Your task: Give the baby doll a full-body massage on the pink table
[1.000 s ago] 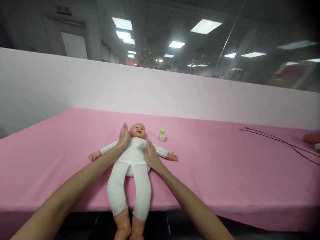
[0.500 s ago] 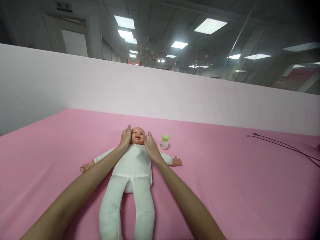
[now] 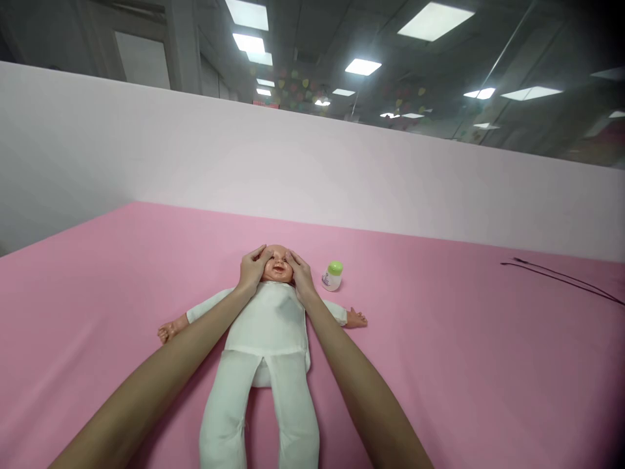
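Note:
A baby doll (image 3: 266,319) in white cloth lies on its back, its head away from me and its arms spread out. My left hand (image 3: 252,268) cups the left side of its head, with the thumb laid over the brow near the eye. On the other side my right hand (image 3: 299,270) holds the head in the same way, its thumb by the other eye. The fingers of both hands curl around the head and are partly hidden. Just right of my right hand stands a small clear jar with a green lid (image 3: 333,276), touched by neither hand.
The doll lies on a pink padded surface (image 3: 439,339). A white low wall (image 3: 312,169) runs along the back, with glass above it. Thin dark cables (image 3: 561,277) lie at the far right.
Both hands have moved from flat against the sides of the doll's head to around it, with thumbs now on the brow. The camera has tilted slightly down.

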Demonstrator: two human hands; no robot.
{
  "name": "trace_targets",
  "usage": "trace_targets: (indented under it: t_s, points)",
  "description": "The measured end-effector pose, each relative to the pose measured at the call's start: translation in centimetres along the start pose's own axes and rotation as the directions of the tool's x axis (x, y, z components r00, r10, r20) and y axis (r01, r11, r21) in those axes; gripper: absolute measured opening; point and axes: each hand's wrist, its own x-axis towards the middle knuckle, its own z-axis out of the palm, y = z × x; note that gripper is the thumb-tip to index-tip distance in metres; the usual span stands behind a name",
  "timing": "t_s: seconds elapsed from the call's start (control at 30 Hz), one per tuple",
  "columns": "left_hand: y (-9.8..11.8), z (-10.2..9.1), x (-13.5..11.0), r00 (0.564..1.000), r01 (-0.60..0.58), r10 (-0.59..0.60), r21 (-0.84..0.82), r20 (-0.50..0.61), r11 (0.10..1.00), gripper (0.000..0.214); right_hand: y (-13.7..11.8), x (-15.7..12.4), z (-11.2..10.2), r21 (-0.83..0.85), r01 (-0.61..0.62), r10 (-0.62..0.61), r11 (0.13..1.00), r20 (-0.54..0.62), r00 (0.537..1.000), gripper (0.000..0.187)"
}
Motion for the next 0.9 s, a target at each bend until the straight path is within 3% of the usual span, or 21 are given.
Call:
trace_targets:
  t_s: [0.27, 0.53, 0.9]
  points:
    - [1.0, 0.1, -0.8, 1.000, -0.027, 0.026, 0.084, 0.017, 0.996, 0.048, 0.3, 0.3, 0.1, -0.004, 0.030, -0.030, 1.000, -0.055, 0.998, 0.044]
    - [0.6, 0.1, -0.6, 0.997, -0.066, 0.063, 0.060, 0.048, 0.996, 0.047, 0.3, 0.2, -0.2, -0.041, 0.058, -0.062, 0.997, -0.096, 0.993, 0.048]
    - [-0.3, -0.2, -0.1, 0.998, -0.043, 0.041, 0.067, 0.038, 0.997, 0.053, 0.1, 0.0, -0.2, -0.084, 0.073, -0.076, 0.994, -0.037, 0.996, 0.052]
